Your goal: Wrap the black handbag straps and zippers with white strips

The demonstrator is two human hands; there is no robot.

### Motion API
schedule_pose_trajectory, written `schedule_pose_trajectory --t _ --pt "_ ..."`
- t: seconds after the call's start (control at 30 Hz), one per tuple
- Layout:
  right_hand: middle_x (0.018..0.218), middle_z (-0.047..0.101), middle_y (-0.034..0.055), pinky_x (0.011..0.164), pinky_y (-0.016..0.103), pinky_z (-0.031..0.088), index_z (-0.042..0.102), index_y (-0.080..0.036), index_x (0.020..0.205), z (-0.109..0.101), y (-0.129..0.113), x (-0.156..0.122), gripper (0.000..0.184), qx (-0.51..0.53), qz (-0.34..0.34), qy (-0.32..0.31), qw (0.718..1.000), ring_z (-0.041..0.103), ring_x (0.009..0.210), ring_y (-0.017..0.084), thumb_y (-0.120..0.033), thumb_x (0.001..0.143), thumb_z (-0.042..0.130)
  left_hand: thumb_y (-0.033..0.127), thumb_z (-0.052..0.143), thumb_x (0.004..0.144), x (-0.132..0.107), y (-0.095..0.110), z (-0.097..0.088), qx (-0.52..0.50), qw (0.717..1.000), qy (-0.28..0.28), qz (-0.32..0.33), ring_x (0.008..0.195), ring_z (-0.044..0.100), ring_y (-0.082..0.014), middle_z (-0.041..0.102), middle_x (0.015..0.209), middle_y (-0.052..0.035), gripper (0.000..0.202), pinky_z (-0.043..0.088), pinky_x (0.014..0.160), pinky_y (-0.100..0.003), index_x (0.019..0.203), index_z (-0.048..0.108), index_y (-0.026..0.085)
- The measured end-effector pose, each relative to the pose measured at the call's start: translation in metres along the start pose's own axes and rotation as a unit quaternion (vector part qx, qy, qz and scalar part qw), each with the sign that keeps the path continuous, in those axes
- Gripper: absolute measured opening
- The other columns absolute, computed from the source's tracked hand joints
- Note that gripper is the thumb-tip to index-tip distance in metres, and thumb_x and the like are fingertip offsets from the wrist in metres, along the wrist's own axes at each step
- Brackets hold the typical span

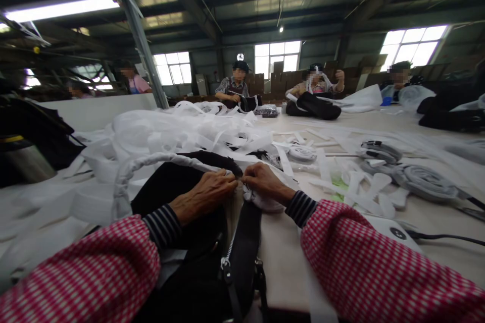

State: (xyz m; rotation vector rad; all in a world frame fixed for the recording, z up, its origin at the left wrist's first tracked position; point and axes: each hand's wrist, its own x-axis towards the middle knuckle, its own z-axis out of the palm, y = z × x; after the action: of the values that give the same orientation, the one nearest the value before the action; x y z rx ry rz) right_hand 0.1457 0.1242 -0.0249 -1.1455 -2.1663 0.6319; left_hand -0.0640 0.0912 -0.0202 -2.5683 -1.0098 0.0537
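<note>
A black bag (166, 186) lies before me on the table, with an open metal zipper (232, 242) and a leather-like pull along its near side. A strap wrapped in white material (151, 159) arches over the bag and runs to my fingers. My left hand (206, 193) is closed on the strap's end at the bag's top edge. Close beside it, my right hand (267, 181) pinches white wrapping (248, 194) that hangs at the bag's right side. The fingertips of both hands nearly meet, and what lies exactly between them is hidden.
White strips (151, 128) heap up behind the bag. Coiled grey-white straps (426, 181) and cut white pieces (359, 192) lie at right, near a white device (394, 232) with a black cable. Co-workers (235, 83) sit across the table handling black bags (314, 106).
</note>
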Motion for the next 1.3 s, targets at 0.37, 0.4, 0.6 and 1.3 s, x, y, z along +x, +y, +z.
schedule_pose_trajectory --t 0.37,0.4,0.6,1.3 --pt "0.055 0.053 -0.0022 0.057 0.025 0.031 0.061 -0.013 0.059 0.000 0.009 -0.002 0.017 0.066 0.009 0.003 0.998 0.045 0.057 0.010 -0.013 0.075 0.058 0.009 0.046 0.098 0.005 0.011 0.003 -0.068 0.991 0.024 -0.111 0.105 0.066 -0.0291 0.070 0.105 -0.0138 0.021 0.047 0.085 -0.039 0.103 0.066 0.014" --pt "0.055 0.054 -0.0020 0.057 0.025 0.032 0.063 -0.013 0.060 0.000 0.009 -0.003 0.016 0.068 0.012 0.000 0.998 0.046 0.056 0.010 -0.014 0.076 0.059 0.014 0.048 0.099 0.008 0.006 0.002 -0.092 0.985 0.020 -0.144 0.095 0.068 -0.0279 0.071 0.095 -0.0113 0.017 0.046 0.078 -0.038 0.097 0.066 0.015" --pt "0.058 0.060 -0.0008 0.057 0.024 0.034 0.069 -0.012 0.066 -0.008 0.005 -0.005 0.013 0.063 0.010 -0.034 0.997 0.049 0.057 0.010 -0.014 0.077 0.062 0.038 0.051 0.097 0.005 -0.022 -0.006 -0.292 0.930 0.030 -0.220 0.079 0.067 -0.0197 0.073 0.084 -0.0009 0.026 0.043 0.069 -0.030 0.092 0.070 0.020" --pt "0.055 0.050 -0.0023 0.055 0.025 0.029 0.070 -0.012 0.065 -0.011 -0.016 0.001 0.012 -0.041 -0.007 -0.086 0.995 0.043 0.055 0.009 -0.009 0.074 0.064 0.037 0.048 0.094 0.007 -0.016 -0.003 -0.347 0.892 0.047 -0.286 0.077 0.062 -0.0218 0.068 0.080 -0.0026 0.022 0.036 0.070 -0.032 0.084 0.058 0.021"
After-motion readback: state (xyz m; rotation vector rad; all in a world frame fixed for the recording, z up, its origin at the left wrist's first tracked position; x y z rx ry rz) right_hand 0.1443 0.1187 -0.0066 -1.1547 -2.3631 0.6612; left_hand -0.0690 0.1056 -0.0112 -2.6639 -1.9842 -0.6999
